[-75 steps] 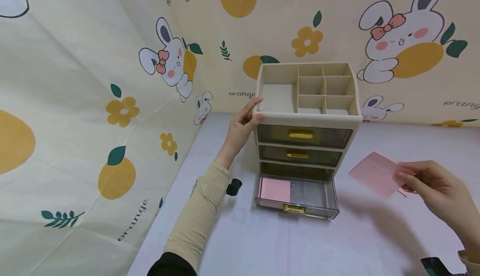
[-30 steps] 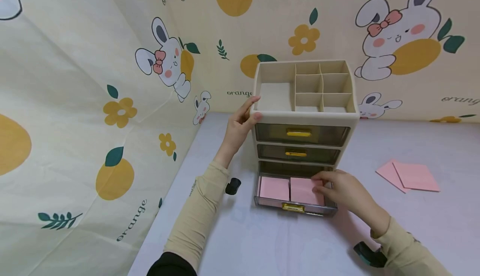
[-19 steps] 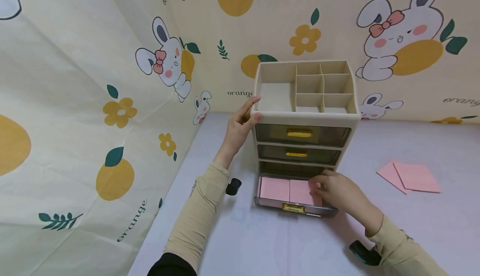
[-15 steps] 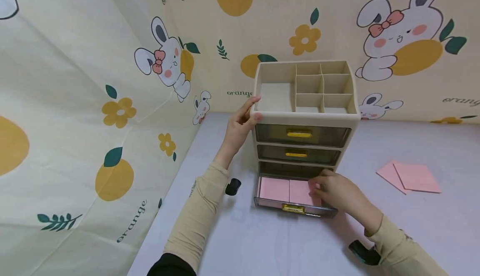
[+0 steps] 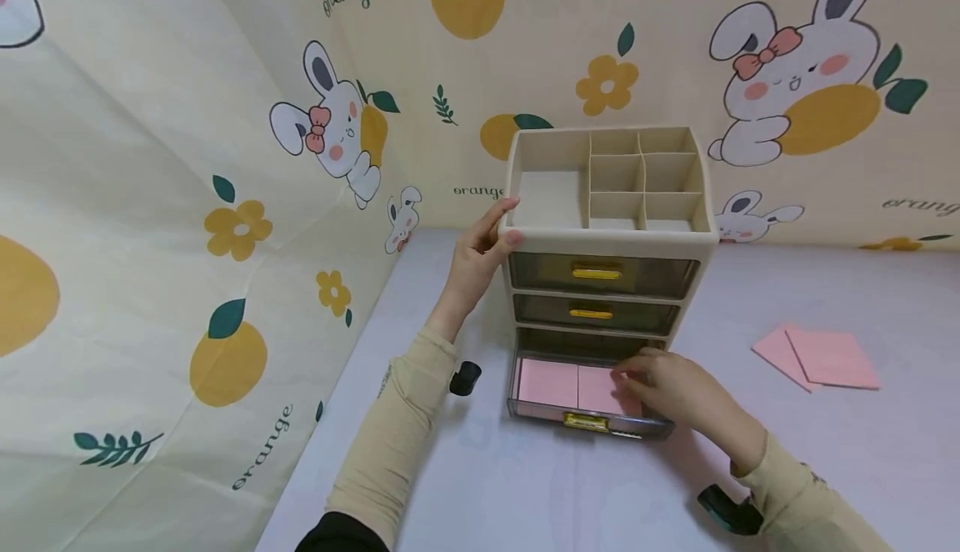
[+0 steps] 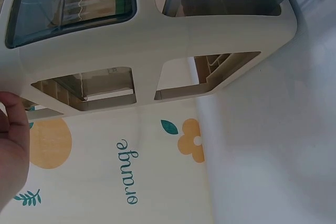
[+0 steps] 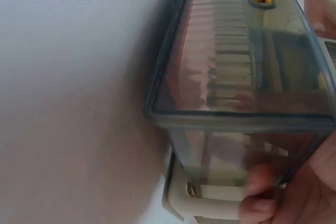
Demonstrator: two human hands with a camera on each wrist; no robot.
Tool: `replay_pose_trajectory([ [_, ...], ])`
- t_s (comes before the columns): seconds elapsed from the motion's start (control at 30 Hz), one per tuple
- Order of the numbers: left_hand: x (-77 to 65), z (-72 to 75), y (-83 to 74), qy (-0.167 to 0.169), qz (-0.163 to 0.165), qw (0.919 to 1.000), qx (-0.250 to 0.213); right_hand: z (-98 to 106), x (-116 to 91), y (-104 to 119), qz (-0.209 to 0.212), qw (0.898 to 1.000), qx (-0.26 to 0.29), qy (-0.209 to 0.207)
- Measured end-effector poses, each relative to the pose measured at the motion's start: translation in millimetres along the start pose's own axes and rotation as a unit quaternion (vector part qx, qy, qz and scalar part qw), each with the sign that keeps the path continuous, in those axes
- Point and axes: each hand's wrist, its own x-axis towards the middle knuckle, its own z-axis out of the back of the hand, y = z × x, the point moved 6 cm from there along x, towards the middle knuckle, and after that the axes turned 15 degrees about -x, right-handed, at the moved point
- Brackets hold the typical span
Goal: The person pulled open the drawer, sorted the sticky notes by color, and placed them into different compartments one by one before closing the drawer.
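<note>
A cream desktop drawer organizer (image 5: 611, 240) stands on the table with its bottom drawer (image 5: 637, 427) pulled out. My left hand (image 5: 471, 264) grips the organizer's upper left corner, thumb in front and fingers along the side. Inside the drawer, a pink sticky-note pad (image 5: 549, 382) lies flat on the left. Beside it lies a second pink sticky-note pad (image 5: 596, 389), its right part hidden by my right hand (image 5: 678, 389). Thumb and fingers of that hand are bent at this pad's right side. In the right wrist view, curled fingers (image 7: 260, 205) show beyond the smoky drawer wall.
Two more pink squares (image 5: 836, 358) overlap on the table to the right. The two upper drawers (image 5: 603, 275) are closed, with gold handles. Patterned cloth (image 5: 405, 27) stands behind and left. A black device (image 5: 466, 378) is at the left wrist, another (image 5: 731, 510) at the right.
My right hand has brought a pink sticky-note pad from the right into the drawer, then shifted slightly left. The gap between both pads has narrowed. My left hand keeps its hold.
</note>
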Motion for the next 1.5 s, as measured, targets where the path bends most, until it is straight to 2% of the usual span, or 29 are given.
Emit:
replay_pose_trajectory([
  [0.23,-4.0,0.9,4.8,-0.006,0.014,0.9999,-0.002,3,-9,-9,-0.045,0.996,0.071,-0.013],
  [0.47,-2.8,-0.7,5.3,-0.006,0.018,0.9998,-0.004,18,-21,-39,-0.089,0.979,0.176,-0.055],
  [0.57,-2.6,-0.2,5.1,-0.010,0.022,0.9997,0.000,24,-28,-57,-0.120,0.971,0.199,-0.048],
  [0.67,-2.1,-0.2,5.3,-0.009,0.023,0.9997,0.002,27,-35,-74,-0.139,0.970,0.197,-0.042],
  [0.87,-1.7,-1.0,4.8,-0.006,0.024,0.9997,0.001,30,-54,-111,-0.150,0.972,0.180,-0.027],
  [0.97,-2.0,-0.7,4.4,-0.008,0.021,0.9998,0.001,30,-63,-135,-0.166,0.973,0.158,-0.025],
  [1.1,-2.0,-0.5,3.7,-0.010,0.016,0.9998,0.000,27,-76,-164,-0.209,0.973,0.103,0.002],
  [1.27,-2.1,0.0,1.9,-0.012,0.013,0.9998,-0.002,16,-90,-205,-0.256,0.964,0.065,0.046],
  [1.37,-2.0,1.1,1.6,-0.014,0.013,0.9998,-0.001,-21,-101,-263,-0.292,0.954,0.056,0.050],
  [1.43,-1.9,1.1,1.7,-0.012,0.012,0.9999,-0.001,-28,-107,-276,-0.321,0.943,0.057,0.063],
  [1.5,-1.9,1.1,2.2,-0.012,0.012,0.9998,-0.004,-30,-113,-279,-0.347,0.933,0.052,0.075],
])
